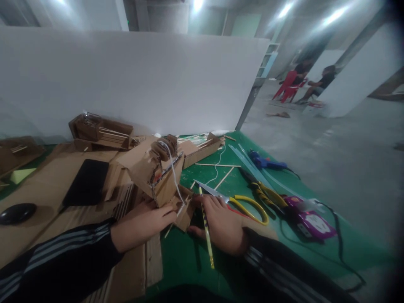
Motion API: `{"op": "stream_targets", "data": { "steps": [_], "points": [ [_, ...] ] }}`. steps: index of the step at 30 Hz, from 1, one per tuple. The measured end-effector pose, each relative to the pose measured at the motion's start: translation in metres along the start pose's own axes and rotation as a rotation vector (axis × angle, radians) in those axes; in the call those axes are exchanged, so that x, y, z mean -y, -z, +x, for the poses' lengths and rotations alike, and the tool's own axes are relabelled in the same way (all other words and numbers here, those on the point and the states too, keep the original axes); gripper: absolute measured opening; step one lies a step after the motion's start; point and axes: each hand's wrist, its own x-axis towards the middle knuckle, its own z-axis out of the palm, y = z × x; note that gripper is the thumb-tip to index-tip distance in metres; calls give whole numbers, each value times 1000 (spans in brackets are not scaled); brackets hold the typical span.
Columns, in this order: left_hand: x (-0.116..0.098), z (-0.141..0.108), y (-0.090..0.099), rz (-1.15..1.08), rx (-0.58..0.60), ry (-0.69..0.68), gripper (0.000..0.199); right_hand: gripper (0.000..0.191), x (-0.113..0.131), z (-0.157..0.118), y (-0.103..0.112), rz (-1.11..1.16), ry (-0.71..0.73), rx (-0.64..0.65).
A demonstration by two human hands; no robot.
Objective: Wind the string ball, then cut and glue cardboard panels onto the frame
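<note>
As LH (148,223) touches cardbd box (184,215), RH (221,221) pinches pencil (207,237) (yel).

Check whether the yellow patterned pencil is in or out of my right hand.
In: the yellow patterned pencil crosses your right hand, both ends sticking out.

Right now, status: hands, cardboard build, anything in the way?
Left hand at cardboard build, white string draped across build. Right hand at build's other side, holding pencil. Scissors close by right hand, possibly in the way.
</note>
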Motion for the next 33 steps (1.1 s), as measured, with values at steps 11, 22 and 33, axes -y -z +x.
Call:
{"op": "stream_targets", "data": {
  "steps": [11,22,33],
  "points": [
    [-9,1,0,257,235,66,32,69,-1,-1,-6,83,-73,-26],
    [-13,3,6,364,245,66,45,40,-2,-1,-4,257,-93,-215],
    [-13,2,5,295,267,79,38,46,13,-1,-1,816,-124,-1]
  ]
}}
